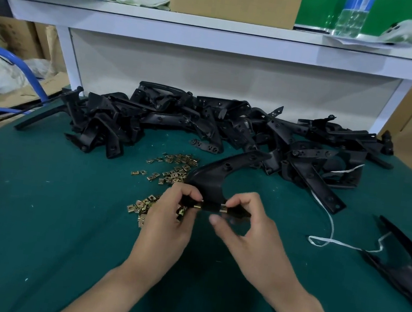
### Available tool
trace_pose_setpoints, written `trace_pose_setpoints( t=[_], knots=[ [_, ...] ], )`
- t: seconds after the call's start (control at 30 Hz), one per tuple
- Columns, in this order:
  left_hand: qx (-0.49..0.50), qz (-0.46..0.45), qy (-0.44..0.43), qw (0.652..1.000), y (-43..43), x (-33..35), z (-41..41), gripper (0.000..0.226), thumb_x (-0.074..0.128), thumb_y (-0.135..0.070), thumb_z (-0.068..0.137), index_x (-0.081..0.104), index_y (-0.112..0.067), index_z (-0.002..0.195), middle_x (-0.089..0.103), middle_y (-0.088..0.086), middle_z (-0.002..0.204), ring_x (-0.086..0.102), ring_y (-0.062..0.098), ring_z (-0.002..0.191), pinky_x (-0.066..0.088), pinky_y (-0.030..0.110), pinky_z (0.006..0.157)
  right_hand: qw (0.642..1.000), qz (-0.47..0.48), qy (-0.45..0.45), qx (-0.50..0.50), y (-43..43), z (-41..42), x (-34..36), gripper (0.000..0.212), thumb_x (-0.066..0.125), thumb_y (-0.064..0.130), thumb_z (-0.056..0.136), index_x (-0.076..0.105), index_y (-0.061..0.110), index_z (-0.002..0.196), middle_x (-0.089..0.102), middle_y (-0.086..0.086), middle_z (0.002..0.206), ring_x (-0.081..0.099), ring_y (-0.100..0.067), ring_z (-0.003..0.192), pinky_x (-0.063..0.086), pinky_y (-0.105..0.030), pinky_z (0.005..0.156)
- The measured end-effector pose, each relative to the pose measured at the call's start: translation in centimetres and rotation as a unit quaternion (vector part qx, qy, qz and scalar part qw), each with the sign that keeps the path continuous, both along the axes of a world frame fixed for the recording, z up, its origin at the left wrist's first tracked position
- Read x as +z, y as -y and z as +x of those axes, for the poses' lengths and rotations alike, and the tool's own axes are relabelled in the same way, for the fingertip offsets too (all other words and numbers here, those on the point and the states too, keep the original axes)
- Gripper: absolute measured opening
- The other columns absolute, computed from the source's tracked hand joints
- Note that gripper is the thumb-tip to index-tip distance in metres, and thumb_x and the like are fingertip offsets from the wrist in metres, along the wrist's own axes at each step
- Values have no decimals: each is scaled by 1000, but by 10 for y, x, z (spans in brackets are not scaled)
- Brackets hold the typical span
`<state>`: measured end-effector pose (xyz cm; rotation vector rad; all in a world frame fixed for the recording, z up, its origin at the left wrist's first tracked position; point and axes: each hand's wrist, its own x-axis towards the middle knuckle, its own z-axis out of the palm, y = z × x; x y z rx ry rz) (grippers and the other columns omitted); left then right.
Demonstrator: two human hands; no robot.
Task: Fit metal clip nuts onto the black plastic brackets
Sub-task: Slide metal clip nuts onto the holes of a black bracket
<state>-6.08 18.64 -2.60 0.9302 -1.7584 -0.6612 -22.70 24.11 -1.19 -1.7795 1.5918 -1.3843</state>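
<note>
I work at a bench covered in a green mat (57,213), under a white shelf (217,37). Between my hands, lifted just off the mat, is the black bracket (219,176), its curved arm pointing away from me. Two gold clip nuts (199,205) sit on its near edge, one by each thumb. The bracket looks stiff and light, so I judge it best held by that near bar. The nuts are small, springy and likely slippery, so they need a firm pinch. My left hand (168,219) pinches the bar's left end, fingers curled, with what look like spare nuts tucked beneath. My right hand (249,232) pinches the right end between thumb and forefinger. Both wrists angle inward. Loose clip nuts (173,167) lie just beyond my left hand, and the bracket pile (204,123) sits farther out.
</note>
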Motion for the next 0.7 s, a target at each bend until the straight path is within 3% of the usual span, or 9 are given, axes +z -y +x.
trace_pose_setpoints(
  t=[0.07, 0.17, 0.3, 0.4, 0.57, 0.63, 0.7],
  knots=[
    [-6, -36, 40, 999, 2, 2, 2, 44, 66, -10, 90, 48, -48, 103, 58, -18, 104, 58, 7, 103, 42, 12, 84, 999, 1, 38, 22, 1, -1, -1, 20, 63, 54, 91, 52, 41, 100, 65, 16, 101, 59, -8, 94, 45, -16, 74],
    [-35, -69, 97, 992, 4, 2, 4, 23, 59, -44, 94, 46, -44, 113, 52, -23, 110, 53, 2, 110, 37, 7, 88, 997, 16, 63, 31, 4, -6, -6, 9, 64, 40, 95, 55, 40, 98, 65, 17, 106, 60, -9, 97, 46, -20, 78],
    [-55, -74, 85, 992, 5, -1, 4, 16, 55, -41, 98, 45, -47, 109, 52, -27, 107, 54, -1, 107, 35, 5, 86, 996, 27, 80, 29, 7, -8, -11, 16, 69, 30, 93, 56, 36, 98, 64, 19, 110, 59, -4, 106, 43, -9, 79],
    [-48, -51, 63, 996, 5, -1, 4, 32, 59, -36, 93, 39, -55, 110, 56, -31, 107, 56, -5, 102, 40, 4, 80, 995, 22, 92, 19, 8, -8, -13, 27, 71, 28, 92, 52, 39, 107, 66, 16, 110, 59, -3, 108, 43, -10, 81],
    [-83, -45, 102, 990, 10, -1, 8, 74, 63, -28, 94, 21, -55, 147, 46, -33, 142, 45, -11, 130, 32, 3, 101, 1000, -17, -5, -8, 8, -4, -12, 43, 68, 18, 94, 50, 54, 110, 61, 31, 115, 55, 8, 113, 38, -3, 84],
    [-78, -44, 133, 987, 13, -3, 10, 79, 65, -25, 95, 17, -53, 150, 45, -25, 148, 38, -15, 133, 27, 1, 102, 999, -21, -30, -7, 8, -4, -13, 48, 66, 13, 95, 50, 55, 112, 60, 32, 113, 57, 11, 107, 38, -2, 84],
    [-75, -41, 144, 986, 14, -5, 10, 82, 66, -22, 95, 15, -54, 150, 44, -31, 145, 36, -23, 128, 25, -3, 98, 999, -20, -29, -5, 8, -5, -15, 53, 63, 5, 96, 50, 52, 113, 60, 29, 112, 60, 12, 101, 38, -1, 81]
  ],
)
